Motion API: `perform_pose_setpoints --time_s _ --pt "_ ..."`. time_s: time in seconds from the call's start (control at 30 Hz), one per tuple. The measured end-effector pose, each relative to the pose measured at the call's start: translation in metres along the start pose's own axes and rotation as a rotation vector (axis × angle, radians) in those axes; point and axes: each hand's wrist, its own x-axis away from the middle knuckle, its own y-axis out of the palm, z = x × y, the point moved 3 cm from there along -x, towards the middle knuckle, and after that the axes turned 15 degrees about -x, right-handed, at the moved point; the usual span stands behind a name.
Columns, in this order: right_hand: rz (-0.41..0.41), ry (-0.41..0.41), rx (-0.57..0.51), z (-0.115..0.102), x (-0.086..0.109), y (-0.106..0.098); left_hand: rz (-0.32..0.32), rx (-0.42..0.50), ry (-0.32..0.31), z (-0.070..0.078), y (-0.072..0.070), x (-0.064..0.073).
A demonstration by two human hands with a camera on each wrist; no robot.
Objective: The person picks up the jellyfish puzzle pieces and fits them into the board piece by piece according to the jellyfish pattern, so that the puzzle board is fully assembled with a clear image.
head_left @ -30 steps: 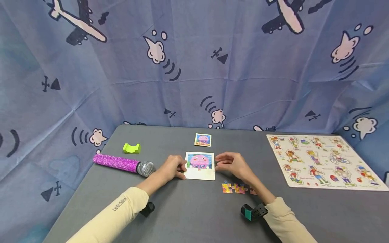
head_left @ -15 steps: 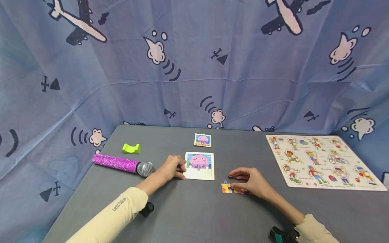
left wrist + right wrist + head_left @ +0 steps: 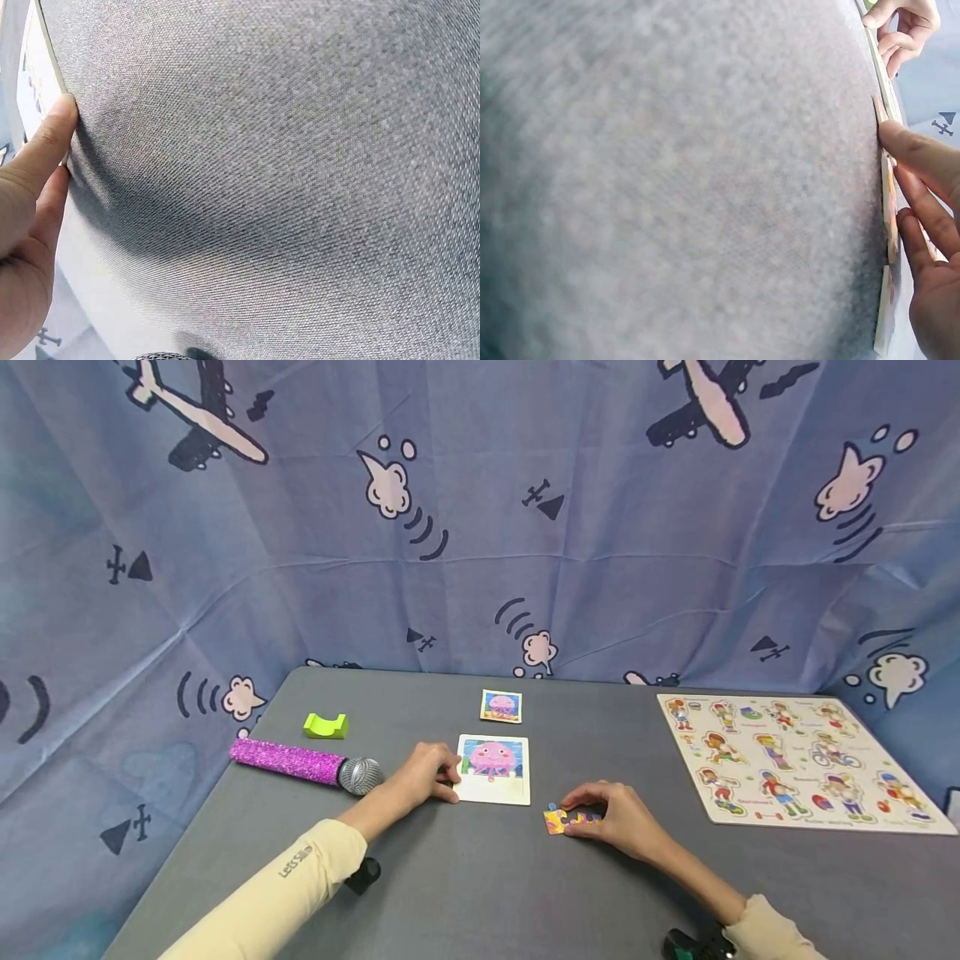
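A square puzzle tray (image 3: 491,790) with a pink octopus picture lies mid-table. My left hand (image 3: 423,774) holds its left edge, the thumb by the near corner; in the left wrist view the thumb (image 3: 61,114) and a finger meet at the tray's rim. To the tray's lower right, my right hand (image 3: 618,814) pinches a yellow-orange jigsaw piece (image 3: 554,822) between thumb and fingers. Beside it, partly covered by the hand, is a second jigsaw piece (image 3: 585,817). The right wrist view shows several jigsaw pieces (image 3: 889,214) edge-on in a row under that hand.
Behind the tray lies a small octopus picture card (image 3: 500,706). A glittery pink microphone (image 3: 288,760) and a lime-green curved block (image 3: 326,727) are at the left. A large wooden peg puzzle board (image 3: 795,768) occupies the right side. A patterned curtain (image 3: 465,527) hangs behind the grey table.
My right hand has left the tray's right edge and come down to the row of jigsaw pieces, where the leftmost one has tilted slightly. My left hand has stayed on the tray.
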Motion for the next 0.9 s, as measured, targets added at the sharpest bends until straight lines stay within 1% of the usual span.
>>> perform_pose_setpoints --time_s 0.07,0.13,0.23,0.3,0.37,0.47,0.57,0.77,0.9 --pt "0.012 0.016 -0.045 0.0 -0.001 0.0 -0.007 0.004 -0.004 0.0 0.0 -0.001" --pt "0.021 0.033 -0.123 -0.001 -0.002 -0.001 -0.012 0.011 -0.008 0.0 0.001 -0.001" --pt "0.043 0.065 -0.275 -0.003 -0.005 -0.002 -0.017 0.023 -0.022 0.0 0.001 -0.001" --pt "0.062 0.1 -0.35 -0.005 -0.008 -0.002 -0.014 0.02 -0.02 -0.001 0.001 -0.001" --pt "0.087 0.14 -0.386 -0.007 -0.011 -0.002 -0.014 0.027 -0.023 -0.001 0.001 0.0" --pt "0.123 0.205 -0.399 -0.01 -0.015 0.0 -0.009 0.024 -0.018 -0.001 0.002 0.0" --pt "0.149 0.24 -0.429 -0.014 -0.02 0.004 -0.009 0.028 -0.021 -0.002 0.002 0.0" --pt "0.167 0.272 -0.538 -0.019 -0.028 0.014 -0.015 0.036 -0.036 -0.002 0.002 0.0" --pt "0.186 0.294 -0.572 -0.02 -0.032 0.02 -0.016 0.033 -0.038 -0.001 0.001 0.0"
